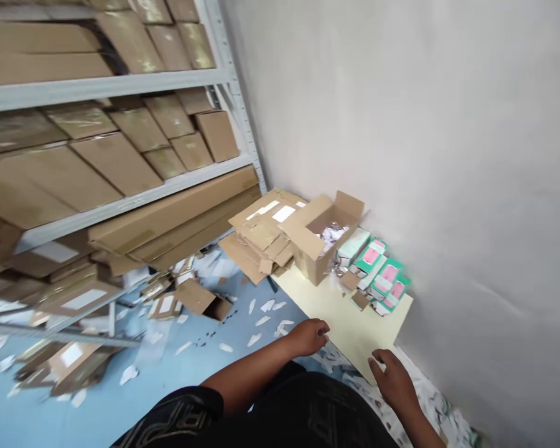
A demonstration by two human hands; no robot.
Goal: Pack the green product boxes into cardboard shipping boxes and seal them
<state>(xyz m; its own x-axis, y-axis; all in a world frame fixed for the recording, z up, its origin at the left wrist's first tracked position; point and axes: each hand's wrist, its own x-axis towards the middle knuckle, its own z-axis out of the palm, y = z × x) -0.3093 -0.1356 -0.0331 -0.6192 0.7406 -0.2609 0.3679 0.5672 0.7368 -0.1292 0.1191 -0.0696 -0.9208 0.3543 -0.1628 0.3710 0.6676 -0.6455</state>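
My left hand (pixel 310 336) hovers by the near left edge of a pale yellow table (pixel 343 320), its fingers loosely bent and slightly apart, with nothing visible in it. To the right, my right hand (pixel 392 378) is at the table's near end, thumb and fingers parted around nothing. Farther up the table stands an open cardboard box (pixel 313 264) with crumpled clear and whitish wrapping (pixel 332 236) inside. Beside it lie several green and white small boxes (pixel 386 278) with pink panels. Flattened cardboard (pixel 266 233) is stacked at the far end.
Metal shelving (pixel 177 79) full of brown cartons rises on the left. On the blue floor (pixel 168 379) lie paper scraps, an open carton (pixel 203 300) and cardboard pieces (pixel 74 361). A grey wall (pixel 471 186) borders the table on the right. White scraps (pixel 441 401) fill the floor beside it.
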